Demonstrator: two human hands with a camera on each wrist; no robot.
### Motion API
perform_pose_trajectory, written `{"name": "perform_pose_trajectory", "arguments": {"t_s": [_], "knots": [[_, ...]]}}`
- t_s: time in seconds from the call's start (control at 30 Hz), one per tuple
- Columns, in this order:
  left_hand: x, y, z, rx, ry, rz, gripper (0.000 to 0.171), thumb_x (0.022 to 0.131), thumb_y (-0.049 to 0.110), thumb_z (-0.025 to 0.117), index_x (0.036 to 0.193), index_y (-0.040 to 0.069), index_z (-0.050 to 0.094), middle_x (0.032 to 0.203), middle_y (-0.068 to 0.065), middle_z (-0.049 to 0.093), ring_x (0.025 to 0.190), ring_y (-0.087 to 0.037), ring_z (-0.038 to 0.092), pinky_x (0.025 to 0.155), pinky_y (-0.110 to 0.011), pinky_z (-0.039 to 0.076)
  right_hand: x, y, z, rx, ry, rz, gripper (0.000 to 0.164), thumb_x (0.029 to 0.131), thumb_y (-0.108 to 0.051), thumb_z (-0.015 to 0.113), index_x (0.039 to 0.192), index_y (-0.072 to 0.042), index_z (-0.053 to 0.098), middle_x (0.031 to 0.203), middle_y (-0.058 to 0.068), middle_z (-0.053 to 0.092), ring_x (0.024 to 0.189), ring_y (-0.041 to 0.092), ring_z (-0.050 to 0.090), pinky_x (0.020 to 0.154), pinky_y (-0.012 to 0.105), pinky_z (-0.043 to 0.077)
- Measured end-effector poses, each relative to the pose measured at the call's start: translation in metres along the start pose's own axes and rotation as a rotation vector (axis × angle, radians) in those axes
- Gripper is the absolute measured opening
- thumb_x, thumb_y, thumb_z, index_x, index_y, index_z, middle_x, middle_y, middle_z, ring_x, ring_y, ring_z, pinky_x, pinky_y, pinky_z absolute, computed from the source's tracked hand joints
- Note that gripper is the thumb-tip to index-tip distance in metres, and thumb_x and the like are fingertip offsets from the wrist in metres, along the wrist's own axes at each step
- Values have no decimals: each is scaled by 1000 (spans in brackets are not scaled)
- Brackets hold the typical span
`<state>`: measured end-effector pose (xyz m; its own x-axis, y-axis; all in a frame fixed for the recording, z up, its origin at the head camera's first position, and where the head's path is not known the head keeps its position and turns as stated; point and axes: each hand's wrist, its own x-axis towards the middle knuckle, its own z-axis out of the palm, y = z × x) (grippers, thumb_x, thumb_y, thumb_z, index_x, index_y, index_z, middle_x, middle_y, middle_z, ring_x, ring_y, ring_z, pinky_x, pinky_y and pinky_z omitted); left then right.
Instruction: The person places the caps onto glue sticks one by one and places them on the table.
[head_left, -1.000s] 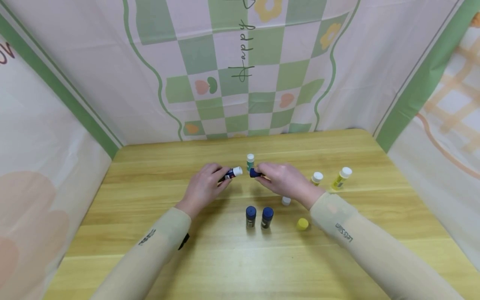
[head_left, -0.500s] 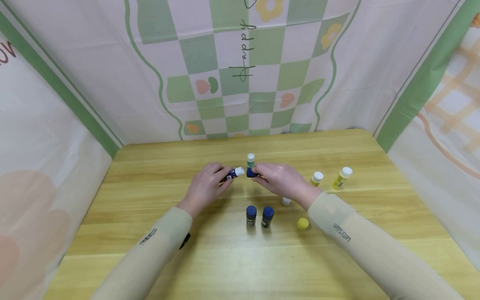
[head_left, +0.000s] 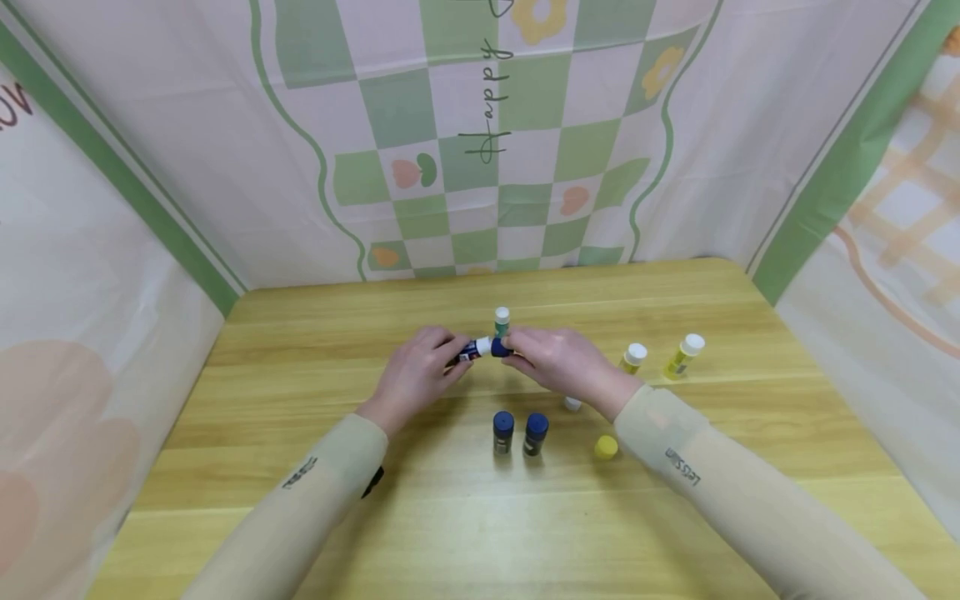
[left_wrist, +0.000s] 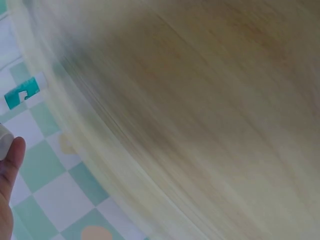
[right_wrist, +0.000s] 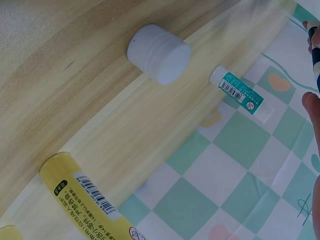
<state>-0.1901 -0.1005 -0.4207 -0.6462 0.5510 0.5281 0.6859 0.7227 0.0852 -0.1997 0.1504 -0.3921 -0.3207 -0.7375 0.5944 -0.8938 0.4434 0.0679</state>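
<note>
Over the middle of the table, my left hand [head_left: 416,371] grips a dark blue glue stick [head_left: 469,351] tilted sideways, its white end pointing right. Between right thumb and fingers, my right hand [head_left: 558,357] pinches a dark blue cap [head_left: 499,347], right at that white end. Just behind them stands a teal glue stick [head_left: 502,321] with a white top. In the left wrist view only the left thumb and the white end [left_wrist: 5,142] show at the edge. The right wrist view catches part of the right hand [right_wrist: 314,110] at its edge.
Two dark-capped glue sticks [head_left: 503,433] stand side by side nearer the front. A yellow cap [head_left: 606,447] and a white cap [right_wrist: 159,54] lie on the table [head_left: 450,533]. Two yellow glue sticks [head_left: 681,358] with white tops stand to the right, beyond the right forearm.
The dark blue cap and the glue stick's white end have come together; a gap showed between them before. The left hand has shifted slightly right. The standing glue sticks have stayed put.
</note>
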Motion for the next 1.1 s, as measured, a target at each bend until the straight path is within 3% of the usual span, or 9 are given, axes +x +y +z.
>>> {"name": "perform_pose_trajectory", "arguments": {"t_s": [0.2, 0.63, 1.1], "knots": [[0, 0, 2, 2, 27, 30, 28, 89, 22, 82, 113, 9, 77, 99, -3, 69, 86, -16, 62, 67, -25, 57, 0, 0, 1, -16, -3, -6, 31, 81, -12, 87, 99, -4, 64, 89, 5, 74, 73, 15, 73, 57, 26, 59], [0, 2, 1, -17, 20, 38, 28, 90, 22, 81, 116, 11, 76, 101, -3, 68, 88, -16, 63, 71, -26, 58, -2, 1, 2, -36, -11, -8, 35, 78, -10, 89, 100, -3, 63, 90, 5, 73, 70, 13, 70, 55, 26, 58], [0, 1, -1, -17, 11, 79, 28, 90, 22, 81, 116, 12, 75, 101, -2, 66, 86, -15, 62, 69, -25, 57, -3, 0, 1, 10, -54, 13, 27, 87, -12, 82, 101, -4, 61, 89, 4, 74, 70, 12, 70, 56, 25, 58]]}}
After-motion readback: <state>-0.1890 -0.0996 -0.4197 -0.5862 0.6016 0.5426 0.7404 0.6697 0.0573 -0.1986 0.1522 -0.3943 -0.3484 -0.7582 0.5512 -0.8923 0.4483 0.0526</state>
